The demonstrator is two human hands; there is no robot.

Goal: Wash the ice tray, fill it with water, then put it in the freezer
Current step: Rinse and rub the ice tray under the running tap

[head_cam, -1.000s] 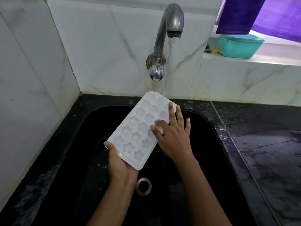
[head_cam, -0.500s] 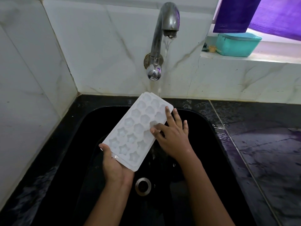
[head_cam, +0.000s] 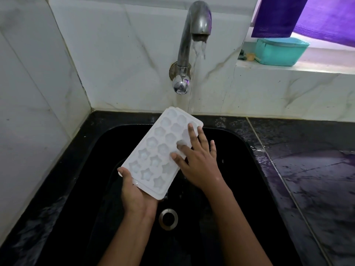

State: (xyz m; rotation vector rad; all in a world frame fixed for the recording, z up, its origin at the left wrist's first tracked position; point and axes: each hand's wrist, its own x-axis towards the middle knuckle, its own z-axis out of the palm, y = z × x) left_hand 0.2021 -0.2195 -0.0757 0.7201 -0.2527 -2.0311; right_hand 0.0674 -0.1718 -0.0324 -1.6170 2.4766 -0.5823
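A white ice tray point(head_cam: 159, 148) with star and flower shaped cells is held tilted over the black sink point(head_cam: 255, 169), its far end raised toward the wall. My left hand point(head_cam: 136, 194) grips the tray's near end from below, thumb on its left edge. My right hand point(head_cam: 197, 160) lies flat on the tray's right side, fingers spread over the cells. Water runs from the metal tap point(head_cam: 194, 31) and falls toward the tray's far right corner.
The drain point(head_cam: 168, 218) sits in the sink bottom below the tray. A wet black counter point(head_cam: 315, 179) lies to the right. White marble walls close the left and back. A teal tub point(head_cam: 280, 50) stands on the ledge at the upper right, under purple cloth point(head_cam: 307, 16).
My right hand has slid a little along the tray's right side. The tray stays tilted under the running water in my left hand.
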